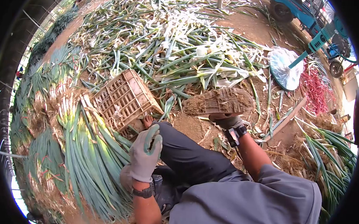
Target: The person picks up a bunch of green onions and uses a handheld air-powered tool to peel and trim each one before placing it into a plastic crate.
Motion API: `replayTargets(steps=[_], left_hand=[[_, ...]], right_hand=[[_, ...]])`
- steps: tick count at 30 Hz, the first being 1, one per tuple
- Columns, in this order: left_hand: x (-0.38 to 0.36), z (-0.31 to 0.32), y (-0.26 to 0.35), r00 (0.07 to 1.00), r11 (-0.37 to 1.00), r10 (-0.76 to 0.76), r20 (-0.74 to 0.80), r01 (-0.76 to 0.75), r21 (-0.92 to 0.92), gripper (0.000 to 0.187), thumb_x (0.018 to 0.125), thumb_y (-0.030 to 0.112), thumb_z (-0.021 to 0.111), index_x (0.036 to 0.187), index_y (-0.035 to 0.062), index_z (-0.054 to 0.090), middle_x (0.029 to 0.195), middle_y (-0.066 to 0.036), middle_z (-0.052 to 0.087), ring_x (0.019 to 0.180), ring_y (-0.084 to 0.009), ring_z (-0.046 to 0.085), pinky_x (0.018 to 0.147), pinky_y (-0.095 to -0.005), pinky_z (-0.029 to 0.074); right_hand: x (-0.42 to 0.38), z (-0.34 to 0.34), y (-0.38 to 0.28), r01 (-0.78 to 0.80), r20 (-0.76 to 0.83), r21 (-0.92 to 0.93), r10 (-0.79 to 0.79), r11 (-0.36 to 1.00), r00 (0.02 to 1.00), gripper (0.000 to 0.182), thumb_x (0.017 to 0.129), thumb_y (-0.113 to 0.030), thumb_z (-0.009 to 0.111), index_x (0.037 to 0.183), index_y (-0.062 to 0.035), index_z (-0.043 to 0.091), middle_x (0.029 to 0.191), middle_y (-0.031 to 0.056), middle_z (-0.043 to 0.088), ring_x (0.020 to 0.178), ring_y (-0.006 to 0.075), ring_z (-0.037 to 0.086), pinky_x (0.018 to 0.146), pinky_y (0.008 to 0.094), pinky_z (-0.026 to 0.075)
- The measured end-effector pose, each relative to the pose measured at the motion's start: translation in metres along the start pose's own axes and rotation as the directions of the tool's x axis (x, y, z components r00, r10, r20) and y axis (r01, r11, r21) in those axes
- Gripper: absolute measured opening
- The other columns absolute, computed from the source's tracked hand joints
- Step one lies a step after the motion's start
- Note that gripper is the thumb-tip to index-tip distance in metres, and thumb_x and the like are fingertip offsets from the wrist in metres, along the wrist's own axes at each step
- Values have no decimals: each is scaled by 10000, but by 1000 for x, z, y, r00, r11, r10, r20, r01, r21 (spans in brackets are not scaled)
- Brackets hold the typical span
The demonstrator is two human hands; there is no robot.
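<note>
while the r. hand (pixel 231 121) is gripping the muddy shoe (pixel 219 102), sole up, over bare soil (pixel 189 126), the l. hand (pixel 146 156) is curling loosely, nothing visible in it; shoe's prob. feeling lightish, bendy, gritty, upper giving best hold.

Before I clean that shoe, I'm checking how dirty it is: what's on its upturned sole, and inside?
The shoe has brown dirt caked on its sole, with tread showing in places. Its inside faces away and is hidden. The right hand holds it.
</note>
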State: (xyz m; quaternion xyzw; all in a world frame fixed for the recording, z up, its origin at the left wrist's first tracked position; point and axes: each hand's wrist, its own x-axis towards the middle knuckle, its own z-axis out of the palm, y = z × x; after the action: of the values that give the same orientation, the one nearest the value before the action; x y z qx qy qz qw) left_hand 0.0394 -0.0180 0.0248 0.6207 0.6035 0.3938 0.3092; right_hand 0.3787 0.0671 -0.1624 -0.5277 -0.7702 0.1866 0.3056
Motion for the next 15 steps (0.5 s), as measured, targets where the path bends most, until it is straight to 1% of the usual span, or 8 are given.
replayTargets(steps=[4, 7, 10, 11, 12, 13, 14, 15], left_hand=[[-3, -3, -8, 993, 989, 110, 35, -113, 94, 305, 980, 34, 649, 1285, 23, 666, 1130, -79, 720, 991, -122, 678, 824, -262, 559], [-10, -6, -5, 999, 1000, 21, -27, -20, 10, 285, 928, 43, 694, 1213, 27, 701, 1063, -114, 722, 958, -208, 731, 851, -334, 565], [-15, -7, -9, 998, 999, -17, -63, 14, -41, 274, 942, 58, 687, 1212, 16, 698, 1068, -112, 717, 966, -195, 727, 851, -326, 565], [-14, -8, -11, 998, 1000, 19, -58, -19, 8, 259, 951, 72, 684, 1207, 34, 703, 1033, -106, 717, 925, -206, 730, 812, -325, 568], [-13, -7, -11, 997, 998, 49, -64, -47, 34, 254, 954, 75, 681, 1205, 41, 705, 1014, -105, 714, 901, -210, 729, 791, -326, 568], [-12, -3, -8, 995, 995, 77, -67, -73, 62, 250, 956, 78, 679, 1202, 49, 707, 996, -104, 712, 878, -215, 728, 771, -328, 568], [-9, 2, -5, 992, 991, 103, -70, -96, 96, 245, 958, 82, 676, 1200, 57, 709, 977, -102, 709, 854, -220, 728, 751, -329, 569], [-4, 9, 6, 981, 981, 171, -92, -161, 108, 249, 953, 120, 695, 1198, 82, 717, 941, -112, 705, 795, -237, 720, 706, -346, 565]], right_hand=[[-1, -11, -14, 64, -132, -138, -83, 988, 988, 222, 831, -248, 773, 1015, -150, 699, 1077, 54, 703, 975, 267, 686, 815, 397, 563], [9, -24, 3, 311, -135, -349, -375, 884, 917, 509, 913, -335, 742, 1373, -169, 602, 1328, 83, 649, 1207, 265, 627, 1051, 448, 503], [19, -29, 18, 49, -147, 499, 28, 865, 989, 431, 1045, -273, 547, 1427, -75, 529, 1353, 83, 623, 1218, 219, 613, 1084, 397, 488], [28, -33, 21, -167, 98, 914, 197, 370, 975, 372, 1067, -209, 507, 1404, -54, 538, 1328, 87, 626, 1202, 205, 620, 1053, 370, 506], [39, -38, 19, -230, 334, 923, 348, -308, 876, 323, 1089, -145, 467, 1381, -33, 546, 1304, 90, 629, 1187, 191, 628, 1022, 343, 524], [43, -41, 15, -223, 223, 974, 346, -42, 911, 292, 1072, -125, 501, 1340, -29, 569, 1272, 86, 640, 1152, 190, 642, 986, 339, 538], [39, -48, 11, -177, 62, 763, 202, 622, 977, 250, 1057, -119, 538, 1281, -27, 598, 1216, 73, 651, 1080, 178, 654, 941, 333, 548], [40, -62, -12, -29, -103, 183, 48, 983, 994, 209, 1041, -113, 575, 1222, -24, 626, 1160, 61, 663, 1008, 166, 666, 896, 328, 557]])
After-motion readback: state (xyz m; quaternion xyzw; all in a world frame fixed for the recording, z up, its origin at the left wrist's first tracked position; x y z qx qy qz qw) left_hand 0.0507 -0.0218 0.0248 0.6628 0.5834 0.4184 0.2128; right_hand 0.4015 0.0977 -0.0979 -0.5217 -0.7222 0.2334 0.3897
